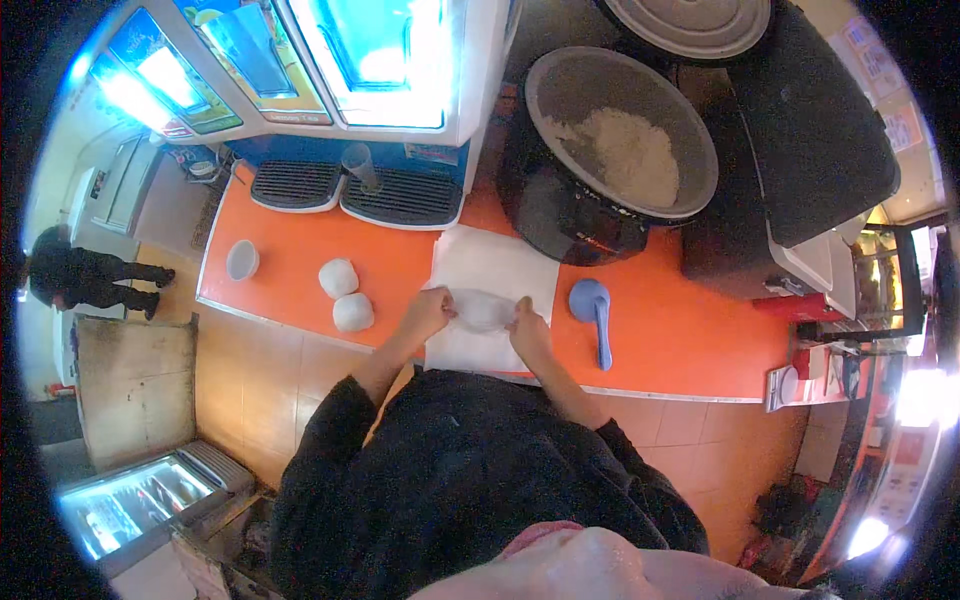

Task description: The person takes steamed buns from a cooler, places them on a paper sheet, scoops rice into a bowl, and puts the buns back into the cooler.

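Note:
My left hand [433, 310] and my right hand [527, 325] pinch opposite ends of a pale, rounded piece [484, 309], too blurred to tell whether it is a wrapper or a wrapped portion. It lies over a stack of white paper sheets [495, 259] at the counter's front edge. Left of my left hand sit two round white bundles, one [338, 278] touching the other [352, 312]. Farther left stands a small white bowl [242, 260]. To the right of my right hand rests a blue rice scoop [589, 300], its handle towards me.
Behind the paper, a large rice cooker [577, 217] holds cooked rice [634, 157]; a round lid [694, 26] is beyond. A lit drink dispenser [472, 90] with drip trays [401, 202] borders the orange counter [675, 330]. A dark bulky box [810, 127] stands right. Another person [90, 270] is far left.

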Motion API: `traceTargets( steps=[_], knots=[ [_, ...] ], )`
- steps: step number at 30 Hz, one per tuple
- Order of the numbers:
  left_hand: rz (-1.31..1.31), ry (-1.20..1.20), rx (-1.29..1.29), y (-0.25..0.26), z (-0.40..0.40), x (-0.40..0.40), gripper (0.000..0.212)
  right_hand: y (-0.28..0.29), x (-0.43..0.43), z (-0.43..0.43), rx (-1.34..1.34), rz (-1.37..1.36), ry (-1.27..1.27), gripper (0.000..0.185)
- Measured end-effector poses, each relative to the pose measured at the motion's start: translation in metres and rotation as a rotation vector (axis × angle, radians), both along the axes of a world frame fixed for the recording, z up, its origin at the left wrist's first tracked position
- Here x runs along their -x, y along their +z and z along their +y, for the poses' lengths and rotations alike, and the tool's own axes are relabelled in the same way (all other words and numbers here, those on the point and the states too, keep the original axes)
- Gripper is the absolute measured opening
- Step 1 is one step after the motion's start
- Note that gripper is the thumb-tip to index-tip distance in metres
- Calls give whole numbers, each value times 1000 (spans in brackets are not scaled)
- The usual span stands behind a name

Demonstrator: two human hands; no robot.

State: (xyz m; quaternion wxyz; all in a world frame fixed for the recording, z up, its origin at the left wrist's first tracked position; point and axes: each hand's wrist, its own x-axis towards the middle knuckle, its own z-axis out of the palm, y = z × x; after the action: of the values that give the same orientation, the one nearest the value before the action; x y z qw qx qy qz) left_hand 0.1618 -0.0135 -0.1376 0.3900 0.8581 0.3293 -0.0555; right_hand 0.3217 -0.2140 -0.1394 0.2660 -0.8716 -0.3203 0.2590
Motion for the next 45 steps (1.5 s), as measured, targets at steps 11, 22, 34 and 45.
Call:
traceTargets(
  steps=[11, 22, 34, 45],
  knots=[
    [16, -544, -486, 13, 8, -27, 23, -15, -36, 1, -148, -648, 606, 25],
    [-227, -167, -477, 12, -72, 18, 65, -11, 29, -24, -99, -553, 371, 54],
    [-648, 788, 1655, 24, -57, -39, 62, 20, 30, 15, -696, -21, 348, 70],
    [-885, 691, 1444, -1, -35, 27, 58, 53, -20, -61, -32, -524, -110, 71]
  ],
)
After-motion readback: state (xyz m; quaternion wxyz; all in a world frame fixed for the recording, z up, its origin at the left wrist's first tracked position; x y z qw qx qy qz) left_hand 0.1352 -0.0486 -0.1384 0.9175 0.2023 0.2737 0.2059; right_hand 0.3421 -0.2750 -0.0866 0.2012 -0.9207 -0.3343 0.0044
